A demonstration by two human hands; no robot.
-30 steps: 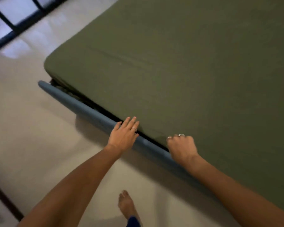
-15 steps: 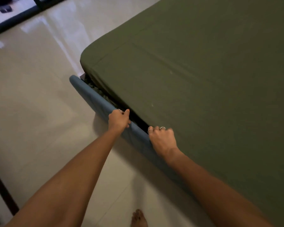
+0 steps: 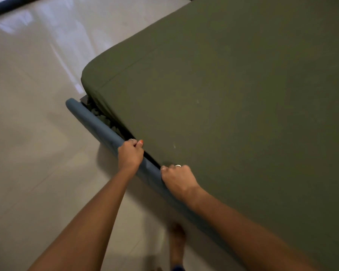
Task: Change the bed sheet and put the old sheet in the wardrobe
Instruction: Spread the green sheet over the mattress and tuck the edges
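An olive green sheet [image 3: 233,98] lies smooth over the mattress and wraps its near-left corner. A blue-grey padded bed rail [image 3: 98,124] runs along the mattress side. My left hand [image 3: 130,153] is curled at the gap between rail and mattress, thumb against the sheet's side edge. My right hand [image 3: 177,178] is fisted a little nearer to me on the same gap, knuckles up. The fingertips of both hands are hidden in the gap. Dark patterned fabric [image 3: 98,112] shows in the gap near the corner.
Glossy pale tiled floor [image 3: 37,143] spreads to the left of the bed. My bare foot [image 3: 177,239] stands on the floor beside the rail. A dark frame bar [image 3: 6,6] crosses the top-left corner.
My left hand went from flat and open on the rail to curled into the gap. Both hands have shifted along the rail towards the bed's corner, and the view followed.
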